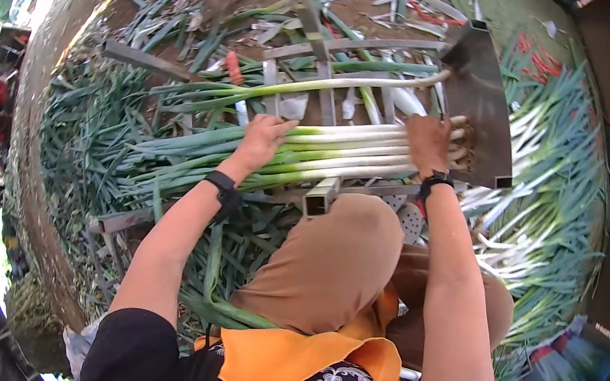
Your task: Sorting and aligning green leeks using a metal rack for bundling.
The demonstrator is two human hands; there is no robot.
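Observation:
Several long green onions [346, 148] lie side by side across a metal frame [327, 97], roots at the right against an upright sheet-metal plate [479, 98]. My left hand [265, 138] rests on the bunch where green turns to white; its fingertips touch the upper stalks. Over the white ends near the roots, my right hand [427, 143] bends down with its fingers partly hidden, so whether it grips them is unclear. One separate green onion [320, 83] lies above the bunch, its root end touching the plate.
A large heap of green onions [557, 185] lies at the right beyond the plate. Cut leaves and trimmings [92, 120] cover the ground at the left. Red ties [542, 63] lie at the upper right. Tied bundles [572, 368] are at the lower right. My bent knee [356, 239] is close below the frame.

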